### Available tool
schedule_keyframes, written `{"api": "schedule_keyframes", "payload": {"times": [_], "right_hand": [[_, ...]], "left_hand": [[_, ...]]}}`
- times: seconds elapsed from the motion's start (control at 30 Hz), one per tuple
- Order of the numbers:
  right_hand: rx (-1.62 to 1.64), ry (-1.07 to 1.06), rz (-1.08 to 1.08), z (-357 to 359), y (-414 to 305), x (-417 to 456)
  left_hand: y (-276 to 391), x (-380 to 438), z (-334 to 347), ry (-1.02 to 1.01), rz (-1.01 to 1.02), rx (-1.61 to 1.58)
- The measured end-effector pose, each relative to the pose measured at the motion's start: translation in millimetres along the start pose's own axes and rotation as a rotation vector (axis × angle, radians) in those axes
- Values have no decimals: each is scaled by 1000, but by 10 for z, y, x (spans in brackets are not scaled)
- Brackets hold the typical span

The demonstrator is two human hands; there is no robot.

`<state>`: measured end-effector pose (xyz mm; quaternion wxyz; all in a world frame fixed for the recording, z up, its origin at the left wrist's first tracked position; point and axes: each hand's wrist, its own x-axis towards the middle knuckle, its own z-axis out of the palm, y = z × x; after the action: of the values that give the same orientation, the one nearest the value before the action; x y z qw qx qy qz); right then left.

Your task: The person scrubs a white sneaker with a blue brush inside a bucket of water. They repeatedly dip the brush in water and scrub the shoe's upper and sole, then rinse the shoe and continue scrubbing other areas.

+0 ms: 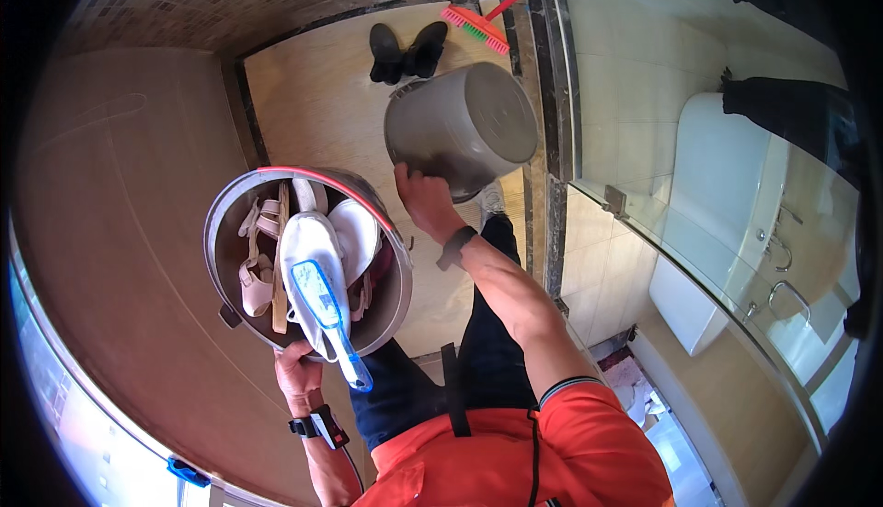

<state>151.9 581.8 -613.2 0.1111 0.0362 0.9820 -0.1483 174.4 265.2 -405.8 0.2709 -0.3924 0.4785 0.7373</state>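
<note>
My left hand [300, 372] grips the near rim of a round bucket [231, 231]. In the bucket are white shoes [310, 238], light pink sandals [256, 286] and a white scrubbing brush with blue edging [321, 296], which lies on top with its handle reaching over the rim. To the right, my right hand [424, 196] holds a grey-brown plastic bucket [448, 120] by its rim. That bucket is tilted on its side, its round base facing up and to the right. Its inside is hidden.
A pair of black shoes [407, 51] stands on the beige floor beyond the buckets. A red push broom [483, 27] with pink and green bristles is behind them. A glass panel [697, 279] on the right borders a white bathtub [721, 162].
</note>
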Motion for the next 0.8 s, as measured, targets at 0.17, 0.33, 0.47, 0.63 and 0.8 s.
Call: {"api": "schedule_keyframes", "payload": {"times": [0.17,0.33,0.47,0.63,0.8], "right_hand": [[-60,-85,-89,204,87,-215],[-96,-55,-155,486,86,-265],[-99,-64,-166,751,45,-199],[-116,-60,-115,1157,2,-143],[-278,-56,45,1315,-40,-88]], "left_hand": [[-35,-13,-89,79,18,-22],[-21,-23,-130,63,-37,18],[1,-40,-119,37,-22,28],[21,-49,-51,70,-19,59],[54,-56,-24,76,-22,83]]}}
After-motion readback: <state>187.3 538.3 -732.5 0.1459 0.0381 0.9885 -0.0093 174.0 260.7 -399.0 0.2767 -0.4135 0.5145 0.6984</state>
